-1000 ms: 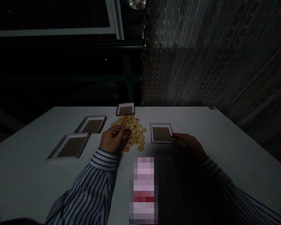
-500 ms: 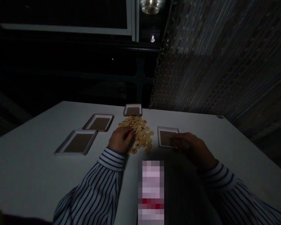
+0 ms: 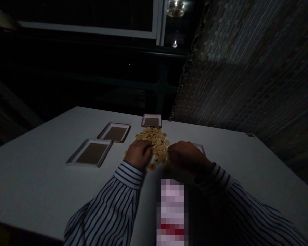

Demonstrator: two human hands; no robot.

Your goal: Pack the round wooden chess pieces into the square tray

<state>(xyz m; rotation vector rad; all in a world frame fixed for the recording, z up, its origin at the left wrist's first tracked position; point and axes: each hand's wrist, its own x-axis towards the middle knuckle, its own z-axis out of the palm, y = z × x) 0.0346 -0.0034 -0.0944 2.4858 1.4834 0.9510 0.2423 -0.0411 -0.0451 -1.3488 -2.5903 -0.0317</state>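
A pile of round, pale Chinese chess pieces (image 3: 160, 147) lies mid-table, some with red or dark characters facing up. My left hand (image 3: 140, 152) rests over the pile's near left side, its fingers curled inward among the pieces. At the right edge of the pile is my right hand (image 3: 187, 155), fingers bent and drawn together, the tips by the pieces. Dim light and the hands themselves hide whatever is between the fingers. Behind my right hand, a shallow white-rimmed tray (image 3: 201, 149) shows only in part.
Two shallow trays, a white-rimmed one (image 3: 105, 152) and a brown-edged one (image 3: 127, 132), lie left of the pile. Another tray (image 3: 159, 125) sits beyond it. A bead curtain (image 3: 220, 85) hangs behind the right side of the white table (image 3: 41, 177).
My right hand has moved left from the right tray to the pile's edge, now covering much of that tray. My left hand stays over the pieces. The whole view has shifted slightly.
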